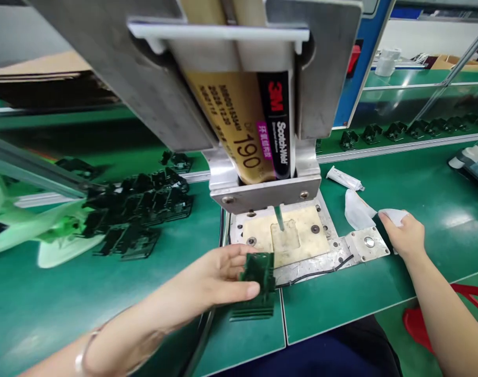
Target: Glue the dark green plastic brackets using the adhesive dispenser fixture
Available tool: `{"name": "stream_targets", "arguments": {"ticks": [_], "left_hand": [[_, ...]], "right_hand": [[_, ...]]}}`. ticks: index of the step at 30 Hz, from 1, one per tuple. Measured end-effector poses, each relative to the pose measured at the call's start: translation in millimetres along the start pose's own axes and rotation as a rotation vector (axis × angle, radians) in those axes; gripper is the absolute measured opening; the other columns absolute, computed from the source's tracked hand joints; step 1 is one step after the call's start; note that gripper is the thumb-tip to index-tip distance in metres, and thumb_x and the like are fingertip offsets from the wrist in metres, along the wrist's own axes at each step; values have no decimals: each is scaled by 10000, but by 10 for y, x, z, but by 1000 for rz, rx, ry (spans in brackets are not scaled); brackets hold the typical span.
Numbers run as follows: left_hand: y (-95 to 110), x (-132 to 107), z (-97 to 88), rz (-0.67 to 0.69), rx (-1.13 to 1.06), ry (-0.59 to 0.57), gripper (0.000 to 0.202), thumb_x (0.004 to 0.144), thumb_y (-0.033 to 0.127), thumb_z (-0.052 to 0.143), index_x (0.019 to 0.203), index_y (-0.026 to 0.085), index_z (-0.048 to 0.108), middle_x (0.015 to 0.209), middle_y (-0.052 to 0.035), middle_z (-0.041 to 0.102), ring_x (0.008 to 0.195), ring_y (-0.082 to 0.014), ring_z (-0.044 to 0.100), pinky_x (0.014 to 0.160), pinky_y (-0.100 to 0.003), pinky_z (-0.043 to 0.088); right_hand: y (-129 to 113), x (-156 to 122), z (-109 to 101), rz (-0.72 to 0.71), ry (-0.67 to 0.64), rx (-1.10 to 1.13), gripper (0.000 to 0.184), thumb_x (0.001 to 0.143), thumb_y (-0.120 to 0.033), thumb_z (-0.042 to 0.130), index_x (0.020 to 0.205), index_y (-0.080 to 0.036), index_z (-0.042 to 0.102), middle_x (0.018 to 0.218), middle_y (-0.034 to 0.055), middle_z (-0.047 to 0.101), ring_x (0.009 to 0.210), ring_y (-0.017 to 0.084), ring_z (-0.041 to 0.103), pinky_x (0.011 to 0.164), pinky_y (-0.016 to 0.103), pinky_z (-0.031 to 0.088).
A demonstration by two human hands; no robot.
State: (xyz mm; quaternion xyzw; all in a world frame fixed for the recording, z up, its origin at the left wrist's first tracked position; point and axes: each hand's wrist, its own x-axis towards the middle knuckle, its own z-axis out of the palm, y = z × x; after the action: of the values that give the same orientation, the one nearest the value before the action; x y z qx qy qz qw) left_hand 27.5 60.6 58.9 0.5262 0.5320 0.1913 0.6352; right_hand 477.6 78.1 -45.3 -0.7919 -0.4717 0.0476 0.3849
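Note:
My left hand [226, 275] grips a dark plastic part [259, 283] with thin ribs, thumb on top and fingers behind it, just in front of the metal fixture. Over on the right, my right hand [406, 235] pinches a white wipe [393, 215] beside the round button [369, 242] on the fixture's side plate. Above the pale fixture plate [297, 238], a dispenser holds a 3M Scotch-Weld adhesive cartridge [246, 131]. Its greenish nozzle [278, 217] points down at a shallow recess in the plate.
Several dark plastic parts [136, 207] are clustered at left, near a green fan [62, 225]. More parts [396, 131] line the back belt. A crumpled white wipe [358, 209] and a white syringe-like tube [344, 178] lie right of the dispenser. A red stool [417, 327] stands below right.

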Motion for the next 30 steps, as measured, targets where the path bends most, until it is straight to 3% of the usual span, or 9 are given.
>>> {"name": "stream_targets", "arguments": {"ticks": [3, 7, 11, 14, 17, 21, 23, 26, 30], "left_hand": [[209, 171, 282, -89, -119, -68, 718, 591, 432, 999, 1178, 165, 683, 1218, -192, 729, 1206, -385, 681, 1002, -485, 590], [420, 422, 355, -5, -136, -76, 692, 622, 445, 965, 1155, 172, 619, 1045, -122, 735, 1045, -319, 712, 899, -439, 593], [282, 607, 341, 199, 96, 4, 760, 694, 500, 878, 1280, 185, 509, 814, -8, 637, 827, -252, 662, 794, -409, 559], [194, 640, 359, 289, 331, 50, 778, 796, 583, 752, 1382, 168, 451, 858, -26, 611, 733, -243, 621, 730, -419, 550], [200, 549, 333, 320, 618, 145, 826, 812, 671, 695, 1442, 178, 489, 1058, -115, 603, 965, -332, 640, 880, -513, 566], [136, 234, 97, 364, 753, 389, 1001, 693, 763, 748, 1480, 187, 520, 1428, -195, 480, 1395, -473, 431, 1148, -634, 426], [5, 25, -87, 317, 708, 521, 913, 769, 767, 666, 1489, 222, 538, 1504, -159, 480, 1431, -481, 413, 1132, -617, 458], [-280, -254, -305, 49, 506, 553, 840, 760, 788, 665, 1445, 304, 602, 1494, -86, 573, 1337, -465, 544, 884, -470, 629], [-643, -415, -269, -84, 108, 565, 796, 670, 826, 735, 1266, 298, 727, 1367, -91, 690, 1258, -406, 624, 865, -367, 625]], "right_hand": [[36, -4, 9, -15, 9, 20, 465, 712, -699, 586, 647, -245, 663, 794, 107, 747, 792, 310, 709, 791, 411, 569], [81, -10, 10, -25, 23, 33, 527, 734, -731, 595, 705, -218, 712, 792, 106, 750, 758, 289, 705, 743, 390, 561], [79, -9, 9, -14, 7, 53, 566, 728, -766, 605, 693, -211, 713, 756, 106, 732, 735, 283, 698, 709, 384, 551], [56, -4, 1, -9, 0, 73, 591, 716, -787, 612, 686, -207, 720, 746, 109, 730, 724, 285, 697, 703, 390, 547], [23, -18, -41, 14, 17, 85, 616, 690, -800, 635, 688, -192, 735, 742, 119, 732, 715, 293, 697, 700, 402, 542], [-65, -146, -153, 170, 28, 165, 585, 663, -730, 733, 792, -163, 790, 802, 128, 767, 781, 315, 726, 693, 400, 552], [-128, -264, -198, 245, -46, 268, 585, 646, -692, 791, 877, -155, 817, 883, 133, 794, 854, 331, 745, 697, 393, 575], [-213, -446, -217, 272, -242, 362, 623, 588, -661, 870, 947, -153, 830, 947, 132, 807, 888, 343, 758, 701, 391, 607], [-259, -565, -196, 288, -269, 390, 657, 553, -621, 913, 1003, -151, 826, 998, 132, 809, 935, 359, 762, 723, 404, 634]]}}
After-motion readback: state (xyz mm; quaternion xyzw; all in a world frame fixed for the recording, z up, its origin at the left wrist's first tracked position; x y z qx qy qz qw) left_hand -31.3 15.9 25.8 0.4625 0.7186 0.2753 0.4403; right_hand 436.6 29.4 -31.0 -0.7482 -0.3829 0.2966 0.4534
